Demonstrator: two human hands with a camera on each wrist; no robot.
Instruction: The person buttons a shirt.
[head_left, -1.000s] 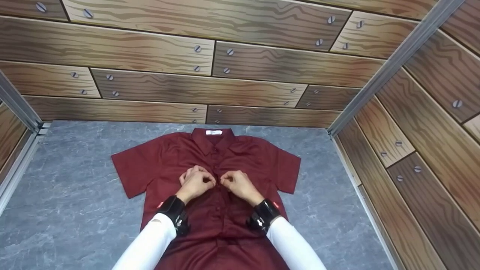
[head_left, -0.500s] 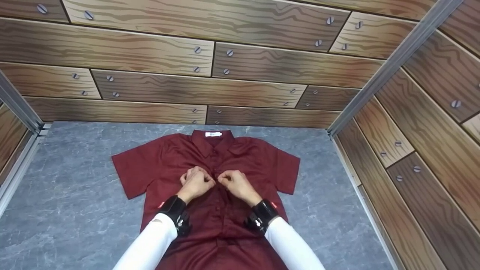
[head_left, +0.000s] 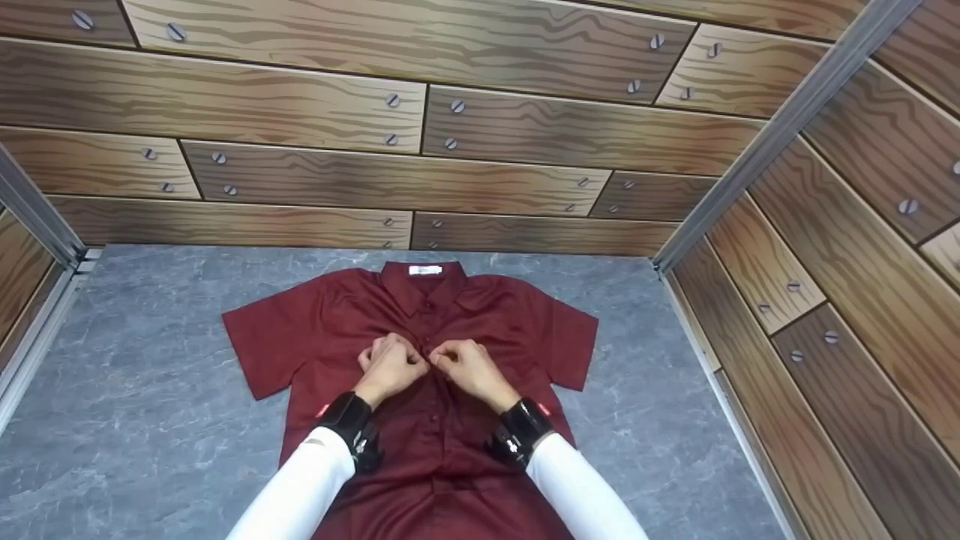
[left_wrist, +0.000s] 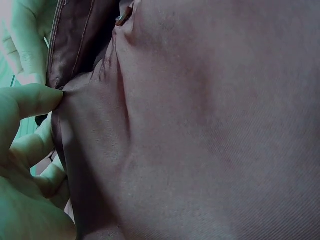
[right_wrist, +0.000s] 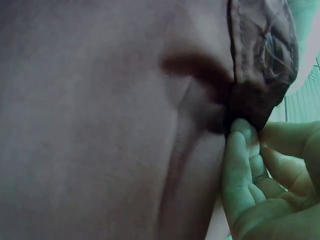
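Observation:
A dark red short-sleeved shirt (head_left: 405, 480) lies front up, its collar at the far side. At mid chest my left hand (head_left: 394, 367) pinches the edge of the shirt front between thumb and fingers. Opposite it, my right hand (head_left: 471, 369) grips the stitched placket (right_wrist: 260, 45); the two sets of fingertips almost meet. In the left wrist view the cloth is drawn into folds below a small button (left_wrist: 124, 17). A buttonhole or button shows dimly on the placket in the right wrist view. Exactly what lies between the fingertips is hidden.
The shirt is spread on a grey marbled surface (head_left: 150, 420). Wood-patterned panels (head_left: 300, 112) stand behind it and at both sides, joined by metal corner posts (head_left: 780, 127). A white label (head_left: 425, 270) sits inside the collar.
My right hand has shifted slightly left, narrowing the gap to my left hand. The left hand stays nearly where it was, and the shirt keeps its place.

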